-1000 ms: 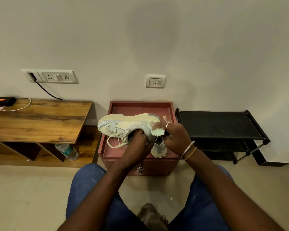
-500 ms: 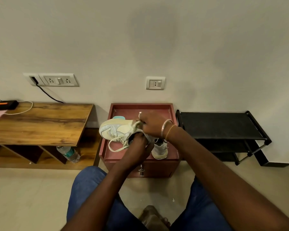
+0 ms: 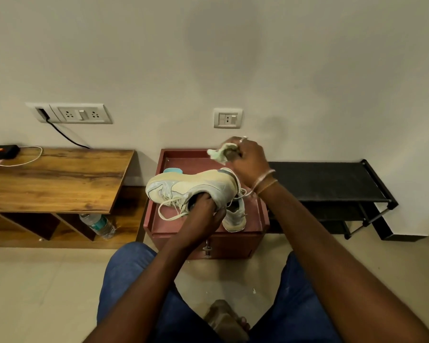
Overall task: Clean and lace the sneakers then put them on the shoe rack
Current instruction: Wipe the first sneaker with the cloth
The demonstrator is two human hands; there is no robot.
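One head-worn wide view, facing forward and down, close over left hand [image 3: 204,215] and right hand [image 3: 250,161], wall [image 3: 208,58] ahead.

Sneaker [image 3: 196,186] above cabinet [image 3: 263,219]; rack [image 3: 327,181] right.

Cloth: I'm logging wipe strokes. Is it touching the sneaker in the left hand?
Apart. Head view: the cloth, bunched in the right hand, sits above the sneaker held by the left hand, with red tray showing between them.
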